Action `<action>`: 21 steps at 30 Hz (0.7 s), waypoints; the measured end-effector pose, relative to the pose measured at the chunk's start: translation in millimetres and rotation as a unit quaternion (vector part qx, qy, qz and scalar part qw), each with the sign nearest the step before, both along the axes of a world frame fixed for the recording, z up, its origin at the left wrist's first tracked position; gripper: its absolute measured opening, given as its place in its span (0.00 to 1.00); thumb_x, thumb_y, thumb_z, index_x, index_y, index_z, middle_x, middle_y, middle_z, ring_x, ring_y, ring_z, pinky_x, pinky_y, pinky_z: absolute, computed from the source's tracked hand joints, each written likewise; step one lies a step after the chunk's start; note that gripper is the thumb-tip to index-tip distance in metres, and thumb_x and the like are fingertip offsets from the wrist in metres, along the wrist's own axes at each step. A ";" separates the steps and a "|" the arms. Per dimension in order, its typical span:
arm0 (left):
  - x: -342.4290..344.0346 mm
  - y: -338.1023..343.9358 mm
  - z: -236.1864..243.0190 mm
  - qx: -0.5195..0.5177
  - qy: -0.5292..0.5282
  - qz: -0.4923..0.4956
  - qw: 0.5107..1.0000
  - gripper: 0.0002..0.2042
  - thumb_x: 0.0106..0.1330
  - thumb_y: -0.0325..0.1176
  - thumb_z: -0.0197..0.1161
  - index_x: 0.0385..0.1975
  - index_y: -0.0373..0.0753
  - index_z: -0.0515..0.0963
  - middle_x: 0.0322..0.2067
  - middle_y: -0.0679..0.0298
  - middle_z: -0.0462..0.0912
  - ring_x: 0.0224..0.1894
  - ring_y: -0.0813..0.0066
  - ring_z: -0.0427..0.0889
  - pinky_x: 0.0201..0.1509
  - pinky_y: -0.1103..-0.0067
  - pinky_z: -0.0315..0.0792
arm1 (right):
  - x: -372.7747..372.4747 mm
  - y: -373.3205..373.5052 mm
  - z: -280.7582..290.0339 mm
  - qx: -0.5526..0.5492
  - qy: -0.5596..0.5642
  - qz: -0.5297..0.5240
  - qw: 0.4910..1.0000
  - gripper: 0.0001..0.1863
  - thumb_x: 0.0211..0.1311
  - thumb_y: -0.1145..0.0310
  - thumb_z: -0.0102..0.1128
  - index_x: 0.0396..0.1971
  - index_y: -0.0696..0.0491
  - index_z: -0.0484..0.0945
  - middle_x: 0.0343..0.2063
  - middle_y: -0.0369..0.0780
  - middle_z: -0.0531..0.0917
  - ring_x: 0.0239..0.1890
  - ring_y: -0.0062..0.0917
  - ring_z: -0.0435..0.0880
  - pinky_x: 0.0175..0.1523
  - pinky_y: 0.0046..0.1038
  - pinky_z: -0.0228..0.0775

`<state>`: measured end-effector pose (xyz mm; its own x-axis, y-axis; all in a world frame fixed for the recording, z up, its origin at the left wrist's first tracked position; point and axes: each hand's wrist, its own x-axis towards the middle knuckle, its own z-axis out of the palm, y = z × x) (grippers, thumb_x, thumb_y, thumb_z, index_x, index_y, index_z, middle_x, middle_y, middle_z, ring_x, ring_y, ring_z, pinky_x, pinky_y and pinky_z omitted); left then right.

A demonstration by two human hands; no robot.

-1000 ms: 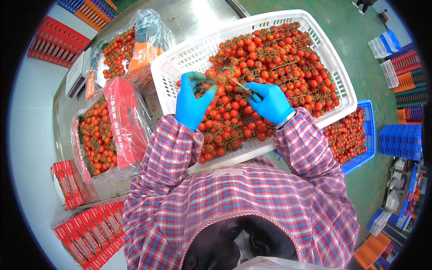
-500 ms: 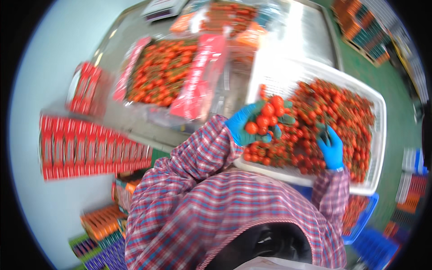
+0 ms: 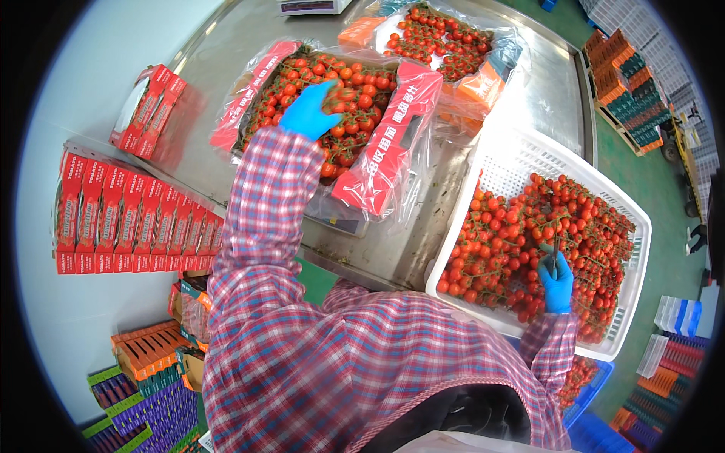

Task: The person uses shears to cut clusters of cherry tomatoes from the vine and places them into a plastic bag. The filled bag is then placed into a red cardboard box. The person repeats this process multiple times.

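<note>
My blue-gloved left hand (image 3: 308,112) reaches into a red box (image 3: 381,143) in a clear bag full of cherry tomatoes, its fingers curved round a bunch of tomatoes (image 3: 346,98) at the top; the fingertips are partly hidden among the fruit. At the right, my right hand (image 3: 556,283), also gloved, is closed on dark-handled scissors (image 3: 556,253) over a white perforated basket (image 3: 630,291) heaped with vine cherry tomatoes (image 3: 483,249).
Behind lies an orange bagged box (image 3: 483,87) of tomatoes on the steel table (image 3: 204,75), near a scale (image 3: 310,6). Red boxes (image 3: 128,211) stand at left, stacked crates (image 3: 143,408) lower left. A blue crate (image 3: 596,385) sits under the basket; pallets (image 3: 627,90) stand on the green floor.
My left hand has moved with the tomato bunch from the white basket over into the red box on the left. My right hand stays in the basket with the scissors. The view has turned leftward.
</note>
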<state>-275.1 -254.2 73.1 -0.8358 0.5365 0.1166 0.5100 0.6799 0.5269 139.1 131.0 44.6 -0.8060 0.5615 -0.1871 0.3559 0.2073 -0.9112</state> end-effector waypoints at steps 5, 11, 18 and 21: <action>-32.8 96.4 15.4 -0.241 0.012 -0.192 0.951 0.37 0.48 0.23 0.60 0.63 0.44 0.57 0.53 0.49 0.66 0.57 0.52 0.66 0.60 0.68 0.62 | 0.3 1.9 -1.7 0.006 0.005 0.013 1.000 0.22 0.51 0.82 0.55 0.49 0.55 0.75 0.25 0.28 0.70 0.29 0.10 0.66 0.39 0.15 0.62; -28.5 72.4 9.1 -0.075 0.069 -0.072 0.992 0.30 0.52 0.32 0.63 0.59 0.42 0.64 0.56 0.49 0.66 0.58 0.57 0.66 0.62 0.70 0.60 | -1.9 -0.4 4.3 0.069 0.004 0.025 0.997 0.23 0.50 0.84 0.56 0.49 0.53 0.75 0.29 0.31 0.71 0.33 0.13 0.70 0.42 0.18 0.65; -30.0 92.5 -32.2 0.133 -0.090 -0.096 0.982 0.17 0.51 0.27 0.65 0.43 0.39 0.75 0.44 0.55 0.76 0.47 0.59 0.75 0.53 0.70 0.70 | -2.6 2.7 0.4 0.128 0.003 0.070 0.989 0.22 0.51 0.84 0.55 0.49 0.55 0.74 0.34 0.33 0.74 0.36 0.15 0.71 0.44 0.18 0.64; -35.7 96.1 -52.2 0.203 -0.029 -0.069 0.976 0.18 0.47 0.30 0.68 0.40 0.37 0.75 0.41 0.53 0.75 0.42 0.55 0.76 0.50 0.67 0.71 | 0.4 4.5 -3.1 0.197 -0.008 0.052 0.979 0.21 0.49 0.75 0.61 0.47 0.51 0.75 0.35 0.42 0.77 0.38 0.32 0.79 0.41 0.28 0.70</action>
<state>-310.8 -158.1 21.0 -0.7699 0.5646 0.2975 0.5434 0.3355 0.7695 139.5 135.5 41.5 -0.8618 0.5070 0.0146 0.3274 0.5781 -0.7474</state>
